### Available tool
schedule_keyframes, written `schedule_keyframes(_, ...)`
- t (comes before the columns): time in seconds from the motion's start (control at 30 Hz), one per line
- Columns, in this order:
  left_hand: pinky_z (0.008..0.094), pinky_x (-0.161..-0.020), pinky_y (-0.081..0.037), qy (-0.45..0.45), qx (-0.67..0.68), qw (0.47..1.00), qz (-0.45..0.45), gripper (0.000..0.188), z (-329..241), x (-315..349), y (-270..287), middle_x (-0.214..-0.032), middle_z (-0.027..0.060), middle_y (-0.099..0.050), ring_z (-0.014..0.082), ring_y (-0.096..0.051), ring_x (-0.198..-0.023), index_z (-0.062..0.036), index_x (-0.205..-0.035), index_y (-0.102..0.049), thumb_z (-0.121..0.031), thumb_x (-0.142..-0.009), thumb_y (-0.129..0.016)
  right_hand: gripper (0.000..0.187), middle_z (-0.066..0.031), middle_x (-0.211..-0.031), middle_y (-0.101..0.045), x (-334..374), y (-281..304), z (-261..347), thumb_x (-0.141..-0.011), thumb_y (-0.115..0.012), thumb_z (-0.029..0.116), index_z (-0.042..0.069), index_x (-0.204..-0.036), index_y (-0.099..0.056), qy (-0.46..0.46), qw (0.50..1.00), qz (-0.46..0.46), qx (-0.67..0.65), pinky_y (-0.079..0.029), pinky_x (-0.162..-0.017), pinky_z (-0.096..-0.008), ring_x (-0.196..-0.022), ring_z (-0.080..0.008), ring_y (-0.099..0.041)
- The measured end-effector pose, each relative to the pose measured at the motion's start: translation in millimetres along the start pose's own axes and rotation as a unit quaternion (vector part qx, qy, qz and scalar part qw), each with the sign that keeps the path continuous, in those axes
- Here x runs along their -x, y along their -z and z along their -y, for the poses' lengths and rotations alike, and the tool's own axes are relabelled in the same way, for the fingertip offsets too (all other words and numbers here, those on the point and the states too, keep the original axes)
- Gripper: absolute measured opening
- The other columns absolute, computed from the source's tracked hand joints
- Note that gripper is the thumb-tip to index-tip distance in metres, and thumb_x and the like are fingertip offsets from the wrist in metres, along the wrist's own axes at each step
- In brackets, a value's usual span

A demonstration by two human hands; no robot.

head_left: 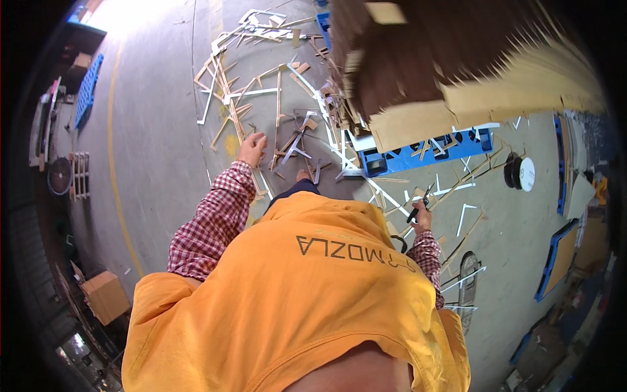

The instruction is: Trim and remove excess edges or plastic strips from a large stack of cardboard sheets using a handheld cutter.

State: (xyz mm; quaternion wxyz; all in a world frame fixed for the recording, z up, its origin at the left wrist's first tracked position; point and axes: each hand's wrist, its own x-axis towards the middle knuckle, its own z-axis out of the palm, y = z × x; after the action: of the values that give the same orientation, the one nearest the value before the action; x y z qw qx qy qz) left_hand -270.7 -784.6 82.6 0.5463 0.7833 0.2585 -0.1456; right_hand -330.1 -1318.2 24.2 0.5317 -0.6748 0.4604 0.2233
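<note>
Head view: a dark hand tool (412,215) sits in the right hand (424,218), to the right of the body and above scrap-strewn floor (157,130); its exact kind is too small to tell.
Tool handling: probably light, stiff and hard, with a narrow end that may be sharp; best held by its dark handle, clear of that end.
Right hand: closed around the handle, the narrow end pointing up and away.
Left hand: loosely curled, nothing visible in it, near the scattered strips (255,93).
Strips: thin and likely light, bendy and easily torn; best pinched mid-length.
Left arm: checked sleeve (219,209) reaching forward, bent at the elbow.
Right arm: lower and nearer the body, its forearm foreshortened.
Ahead, right: brown sheet stack (424,59) above a blue pallet (375,164).
</note>
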Motion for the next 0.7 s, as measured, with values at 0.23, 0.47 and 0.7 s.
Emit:
schedule_keyframes(0.23, 0.0333, -0.082, -0.044, -0.032, -0.076, 0.995, -0.048, 0.061, 29, -60, 30, -0.100, 0.0170, -0.060, 0.0271, -0.058, -0.096, -0.0028, -0.126, -0.038, -0.036, -0.079, -0.059, 0.037, -0.0006, -0.096, -0.059, 77, -92, 40, -0.084, -0.049, 0.043, 0.010, -0.099, -0.059, 0.047, 0.986, 0.154, -0.049, -0.044, -0.075, -0.0415, -0.097, -0.0167, -0.051)
schedule_keyframes(0.47, 0.0340, -0.090, -0.040, -0.087, 0.018, 0.996, 0.012, 0.076, -65, -170, -72, -0.114, 0.0218, -0.052, 0.0291, -0.052, -0.104, -0.0029, -0.133, -0.028, -0.037, -0.075, -0.063, 0.038, -0.0112, -0.106, -0.056, 189, -122, 99, -0.086, -0.047, 0.031, -0.003, -0.090, -0.062, 0.050, 0.895, 0.434, -0.093, -0.042, -0.086, -0.0402, -0.098, -0.0209, -0.053)
schedule_keyframes(0.7, 0.0373, -0.102, -0.028, 0.073, 0.065, 0.993, 0.066, 0.087, -115, -255, -164, -0.135, 0.0207, -0.031, 0.0315, -0.033, -0.123, -0.0099, -0.139, -0.010, -0.027, -0.074, -0.066, 0.022, -0.0062, -0.093, -0.059, 205, -178, 127, -0.083, -0.050, 0.014, -0.004, -0.091, -0.059, -0.093, 0.906, 0.403, 0.089, -0.040, -0.082, -0.0285, -0.086, -0.0141, -0.053)
